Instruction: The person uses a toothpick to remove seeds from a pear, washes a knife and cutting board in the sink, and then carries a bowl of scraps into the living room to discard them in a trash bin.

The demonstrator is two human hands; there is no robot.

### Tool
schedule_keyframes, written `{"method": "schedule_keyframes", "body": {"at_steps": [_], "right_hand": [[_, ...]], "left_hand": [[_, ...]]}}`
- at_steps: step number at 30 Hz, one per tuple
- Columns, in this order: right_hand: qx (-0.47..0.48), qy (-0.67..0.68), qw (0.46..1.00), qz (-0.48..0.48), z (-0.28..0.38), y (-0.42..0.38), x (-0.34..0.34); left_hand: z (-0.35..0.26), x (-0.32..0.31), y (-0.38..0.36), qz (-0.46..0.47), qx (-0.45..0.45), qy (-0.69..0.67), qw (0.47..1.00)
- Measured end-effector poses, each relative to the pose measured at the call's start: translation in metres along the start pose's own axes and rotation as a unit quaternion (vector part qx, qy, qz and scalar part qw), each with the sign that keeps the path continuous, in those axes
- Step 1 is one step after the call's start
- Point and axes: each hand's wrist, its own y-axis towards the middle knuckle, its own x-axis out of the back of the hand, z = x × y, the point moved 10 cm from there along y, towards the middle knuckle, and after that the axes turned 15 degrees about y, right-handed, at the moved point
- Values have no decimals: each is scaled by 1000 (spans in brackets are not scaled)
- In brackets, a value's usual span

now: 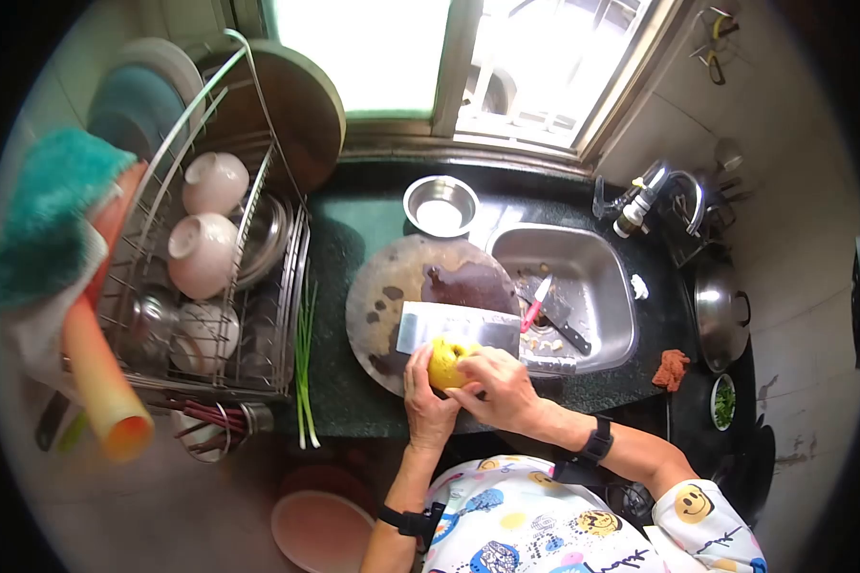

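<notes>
My left hand (428, 401) is curled around the left side of a yellow bell pepper (446, 366). My right hand (503, 390) closes on its right side, the fingers pinched near the dark hollow at its top. The pepper is held just over the near edge of a round cutting board (377, 277), which is wet and dark in patches. A broad cleaver (449, 323) lies flat across the board behind the pepper, its blade pointing left. My right fingers hide part of the pepper and of the cleaver's near edge.
A steel sink (613, 277) to the right holds a red-handled knife (535, 306) and a black-handled knife (566, 329). A metal bowl (440, 206) stands behind the board. Green onions (305, 363) lie left, beside the dish rack (258, 372). An orange cloth (672, 371) sits right.
</notes>
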Motion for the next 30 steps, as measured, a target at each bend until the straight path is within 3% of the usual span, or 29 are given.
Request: {"method": "schedule_keyframes", "body": {"at_steps": [3,6,7,9,11,15,20,25,27,30], "right_hand": [[-74,7,997,-10,-16,-8,19],[-29,-34,999,-14,-11,0,27],[-63,-14,998,12,-26,-1,19],[-93,9,995,34,-42,4,10],[-204,151,956,149,-70,4,-17],[-173,180,956,153,-79,12,-18],[-112,215,965,95,-80,59,18],[-233,318,919,30,-135,98,38],[-226,309,924,0,-159,118,48],[-178,214,959,-56,-200,156,62]], "left_hand": [[1,-3,-1,51,-2,3,999],[1,-5,-1,81,4,15,997],[3,-8,0,98,15,22,995],[3,-7,-2,95,8,40,995],[12,-8,-3,73,25,-11,997],[4,-3,5,46,13,-19,999],[-14,-2,51,18,-11,0,1000],[-21,-9,94,8,52,-85,995],[-15,-5,93,-10,56,-9,998],[7,5,69,-15,100,-1,995]]}}
